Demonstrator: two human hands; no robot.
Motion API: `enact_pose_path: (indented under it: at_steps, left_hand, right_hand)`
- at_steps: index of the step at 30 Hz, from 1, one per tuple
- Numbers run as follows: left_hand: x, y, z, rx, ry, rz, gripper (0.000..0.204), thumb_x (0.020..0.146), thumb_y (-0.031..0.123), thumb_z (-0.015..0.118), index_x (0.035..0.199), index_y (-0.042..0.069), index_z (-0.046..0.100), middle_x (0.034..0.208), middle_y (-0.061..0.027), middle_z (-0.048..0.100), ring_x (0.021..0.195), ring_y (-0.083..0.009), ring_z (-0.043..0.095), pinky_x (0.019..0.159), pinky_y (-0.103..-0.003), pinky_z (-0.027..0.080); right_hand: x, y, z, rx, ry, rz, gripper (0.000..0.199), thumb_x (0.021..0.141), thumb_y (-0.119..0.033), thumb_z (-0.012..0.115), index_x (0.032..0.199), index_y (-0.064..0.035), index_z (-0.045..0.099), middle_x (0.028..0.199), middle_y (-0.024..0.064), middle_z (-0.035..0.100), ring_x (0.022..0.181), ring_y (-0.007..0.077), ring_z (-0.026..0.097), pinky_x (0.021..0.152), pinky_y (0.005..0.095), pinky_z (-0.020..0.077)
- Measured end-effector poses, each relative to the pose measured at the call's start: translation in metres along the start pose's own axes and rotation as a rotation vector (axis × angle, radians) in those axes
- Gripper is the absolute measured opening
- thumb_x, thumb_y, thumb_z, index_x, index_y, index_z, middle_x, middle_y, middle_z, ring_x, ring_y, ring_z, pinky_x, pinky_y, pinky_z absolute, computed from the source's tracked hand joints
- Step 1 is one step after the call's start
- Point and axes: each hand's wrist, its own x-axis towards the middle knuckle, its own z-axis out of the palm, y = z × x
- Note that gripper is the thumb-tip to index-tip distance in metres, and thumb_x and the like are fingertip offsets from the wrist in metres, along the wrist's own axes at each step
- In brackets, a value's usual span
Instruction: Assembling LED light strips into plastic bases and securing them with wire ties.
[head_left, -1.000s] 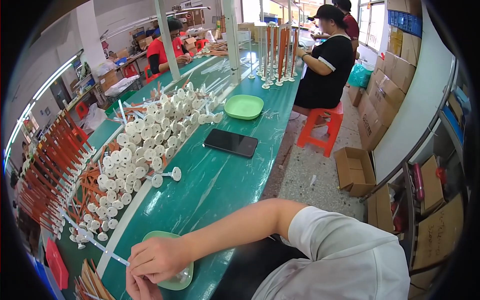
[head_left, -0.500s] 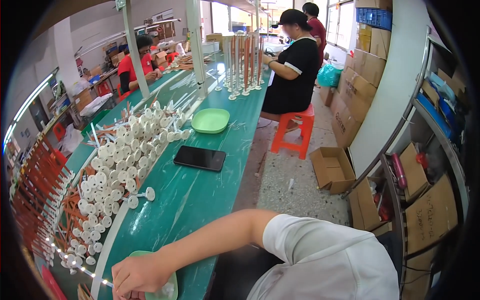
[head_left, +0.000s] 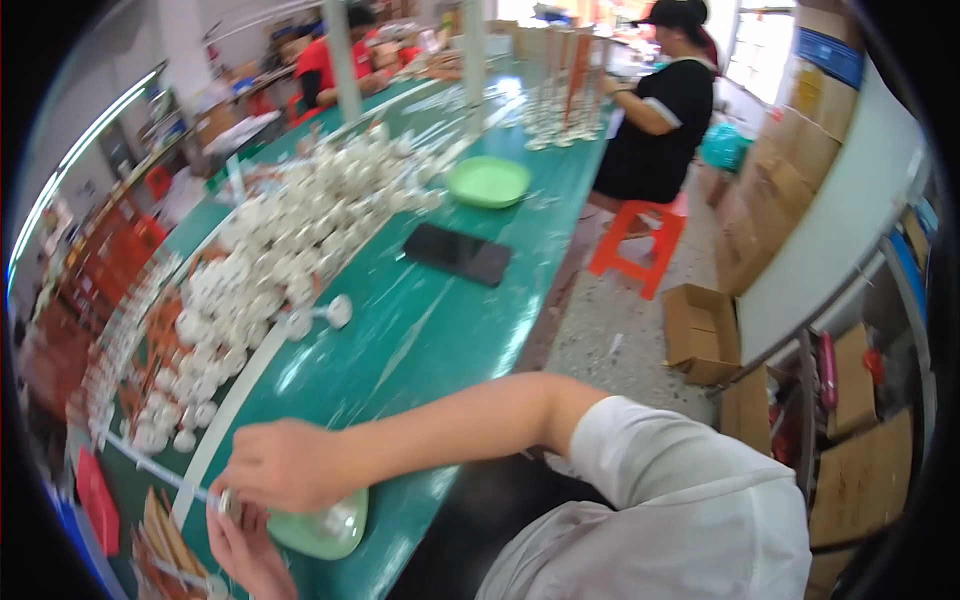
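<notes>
White LED strip (head_left: 150,467) slants past the near side of the heap of white disc bases (head_left: 270,250); its end lies at the hands, beside the nearer green tray (head_left: 335,550). Right hand (head_left: 285,465): fingertips pinched on it. Left hand (head_left: 245,550): just beneath, grip blurred, cannot tell.

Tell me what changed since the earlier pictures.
The right hand moved forward, now covering the far edge of the near green dish; more of the left hand shows below it. The pale strip is still held. The phone and far green dish stayed put.
</notes>
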Motion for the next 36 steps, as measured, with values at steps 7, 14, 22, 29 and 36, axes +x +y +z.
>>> enact_pose_path:
  at_steps: [7,14,22,29,36]
  left_hand:
    - [-0.004,0.016,0.027,0.046,0.125,-0.007,0.045,0.106,0.029,0.046,0.137,-0.004,0.046,0.113,-0.0177,0.065,0.084,-0.0147,0.062,0.077,-0.027,0.049]
    - [0.007,0.023,0.028,0.266,0.050,-0.067,0.042,0.105,0.025,0.048,0.135,-0.004,0.048,0.110,-0.0161,0.067,0.080,-0.0139,0.062,0.074,-0.027,0.047]
    - [-0.032,0.042,0.068,0.245,0.083,0.154,0.047,0.102,0.025,0.052,0.138,-0.006,0.047,0.117,-0.0174,0.066,0.095,-0.0170,0.064,0.085,-0.030,0.048]
    - [-0.106,0.012,0.071,0.488,0.170,0.305,0.053,0.097,0.022,0.059,0.137,-0.010,0.046,0.116,-0.0210,0.067,0.107,-0.0232,0.064,0.098,-0.035,0.046]
    - [-0.104,-0.002,0.063,0.735,0.114,0.336,0.045,0.095,0.014,0.058,0.134,-0.009,0.051,0.108,-0.0201,0.070,0.093,-0.0220,0.069,0.084,-0.032,0.051]
  right_hand:
    - [-0.017,0.008,0.000,-0.061,-0.805,-0.048,0.022,0.083,-0.022,0.065,0.091,-0.0015,0.069,0.090,0.0172,0.065,0.090,0.0358,0.066,0.074,0.0472,0.0536]
    - [-0.015,0.001,0.008,0.087,-0.953,0.076,0.015,0.077,-0.017,0.066,0.081,-0.0024,0.071,0.082,0.0174,0.067,0.078,0.0369,0.067,0.068,0.0485,0.0530]
    - [-0.003,0.013,-0.005,0.190,-0.718,0.008,0.015,0.078,-0.014,0.066,0.088,-0.0065,0.074,0.078,0.0176,0.069,0.073,0.0366,0.066,0.069,0.0452,0.0528]
    - [0.007,-0.014,-0.035,-0.048,-0.704,0.057,0.014,0.083,-0.016,0.067,0.095,-0.0083,0.067,0.072,0.0163,0.065,0.069,0.0380,0.066,0.062,0.0455,0.0533]
    - [-0.041,-0.044,-0.051,0.013,-0.136,0.287,0.009,0.079,-0.005,0.074,0.088,-0.0064,0.071,0.084,0.0081,0.071,0.071,0.0228,0.067,0.057,0.0316,0.0532]
